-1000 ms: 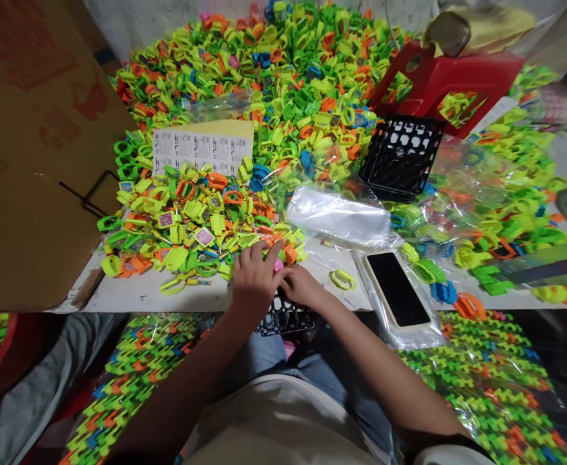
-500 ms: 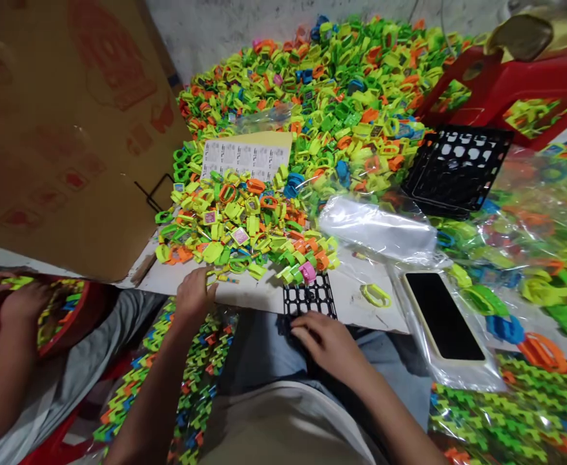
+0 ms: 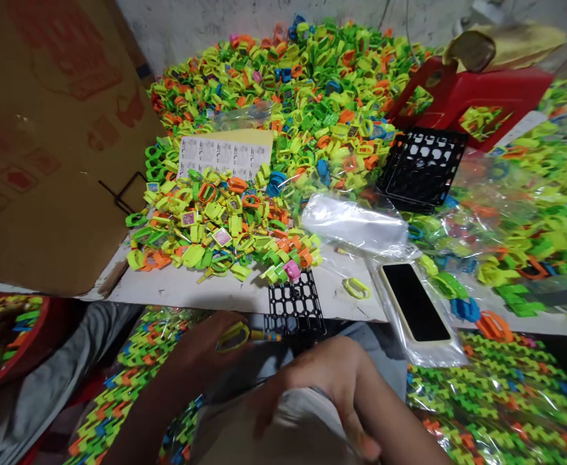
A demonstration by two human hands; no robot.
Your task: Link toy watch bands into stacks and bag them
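My left hand (image 3: 210, 345) is closed on a yellow toy watch (image 3: 232, 337), just below the table's front edge. A short striped multicoloured piece sticks out to the right of the watch. My right hand (image 3: 334, 368) is bent back over my lap against the pale shirt (image 3: 307, 403). Its thumb and fingers are spread apart, partly blurred, with no toy visible in them. A black plastic grid (image 3: 296, 303) juts over the table edge between the hands. Behind it lies a pile of toy watches (image 3: 220, 226), with a linked row of coloured pieces (image 3: 290, 258) nearest the grid.
A cardboard box (image 3: 55, 161) stands at left. A sticker sheet (image 3: 225, 155), clear bags (image 3: 356, 223), a phone (image 3: 415, 302), stacked black grids (image 3: 422, 168) and a red stool (image 3: 477, 97) lie among the toys. Another person's red tub (image 3: 41, 342) is at far left.
My left hand has drawn back from the pile's front edge, now holding a yellow toy watch. The right hand has left the black grid and moved to the shirt. The view has shifted right.
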